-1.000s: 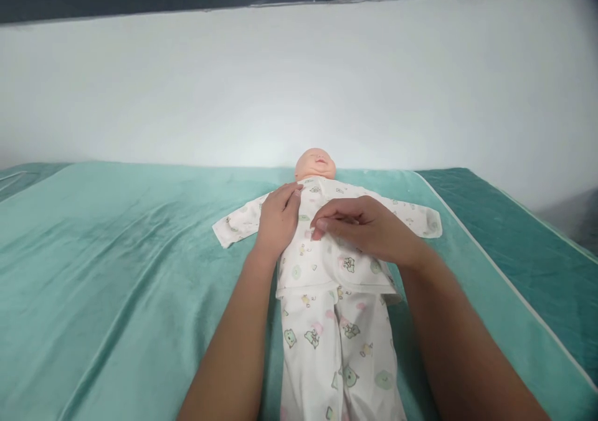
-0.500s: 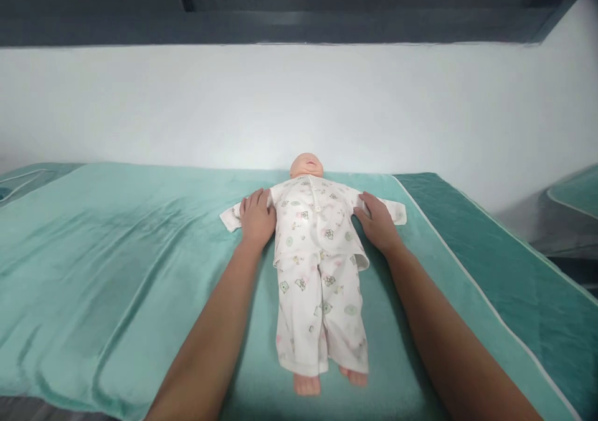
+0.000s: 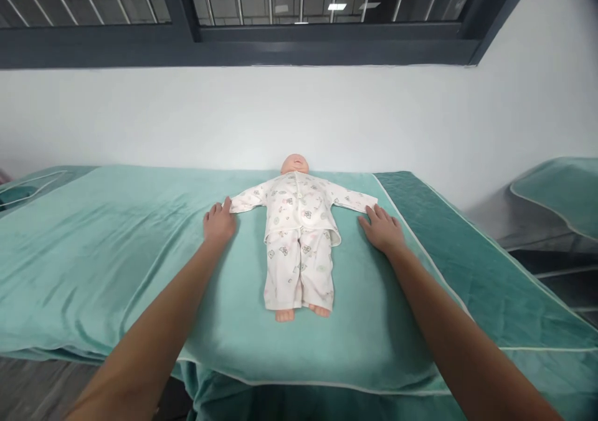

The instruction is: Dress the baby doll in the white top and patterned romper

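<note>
A baby doll (image 3: 299,203) lies on its back in white printed pyjamas, its head toward the wall and its bare feet toward me. Both sleeves stretch out to the sides. My left hand (image 3: 219,223) is at the cuff of the left-hand sleeve (image 3: 247,199), fingers apart and fingertips touching the cuff's end. On the other side, my right hand (image 3: 383,228) rests by the cuff of the right-hand sleeve (image 3: 355,199). Its fingers are spread, with the tips at the cuff edge. Neither hand is closed around the cloth.
Under the doll is a light green blanket (image 3: 140,222) with folds at the left. A darker green cover (image 3: 448,234) spreads to the right. Behind stand a white wall (image 3: 299,116) and a dark window frame (image 3: 327,48) with bars. Another green-covered surface (image 3: 560,187) is at far right.
Both hands have slid outward along the doll's sleeves, from the upper arms to the cuffs. The sleeves look straighter. My view has moved back, showing the blanket's front edge.
</note>
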### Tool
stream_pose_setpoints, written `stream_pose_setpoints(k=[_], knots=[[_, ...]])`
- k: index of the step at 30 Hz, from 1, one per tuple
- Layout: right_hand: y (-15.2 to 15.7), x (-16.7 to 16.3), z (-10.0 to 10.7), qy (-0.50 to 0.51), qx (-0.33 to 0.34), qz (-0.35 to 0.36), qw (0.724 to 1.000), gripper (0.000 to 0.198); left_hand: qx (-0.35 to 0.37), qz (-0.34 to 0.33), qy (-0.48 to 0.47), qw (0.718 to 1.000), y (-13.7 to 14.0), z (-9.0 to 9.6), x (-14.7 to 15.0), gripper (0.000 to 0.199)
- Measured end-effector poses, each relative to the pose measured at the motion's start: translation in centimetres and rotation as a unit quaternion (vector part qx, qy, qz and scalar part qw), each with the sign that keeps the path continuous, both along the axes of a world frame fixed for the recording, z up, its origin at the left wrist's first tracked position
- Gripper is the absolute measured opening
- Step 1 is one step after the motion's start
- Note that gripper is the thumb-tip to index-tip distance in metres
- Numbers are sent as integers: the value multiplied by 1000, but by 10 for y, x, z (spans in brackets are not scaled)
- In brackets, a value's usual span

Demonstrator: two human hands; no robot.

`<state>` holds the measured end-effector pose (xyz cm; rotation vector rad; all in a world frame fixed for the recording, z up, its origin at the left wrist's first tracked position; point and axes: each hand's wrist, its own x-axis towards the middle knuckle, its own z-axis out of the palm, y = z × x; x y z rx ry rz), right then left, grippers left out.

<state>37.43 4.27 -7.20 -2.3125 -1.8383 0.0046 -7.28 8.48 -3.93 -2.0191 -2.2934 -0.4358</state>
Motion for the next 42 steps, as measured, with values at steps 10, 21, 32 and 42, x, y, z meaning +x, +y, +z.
stream_pose_setpoints(k=[10, 21, 32, 42], knots=[[2, -5, 3, 14, -8, -44, 999, 68, 4, 12, -17, 1000, 30, 5, -39, 63], [-1, -14, 7, 22, -15, -77, 997, 67, 0, 14, -39, 999, 28, -3, -38, 65], [-38, -18, 8, 34, 3, -63, 997, 68, -28, 22, -42, 998, -8, -11, -34, 70], [-185, -75, -12, 130, 184, 130, 966, 52, 78, -24, -132, 988, -96, -7, 10, 55]])
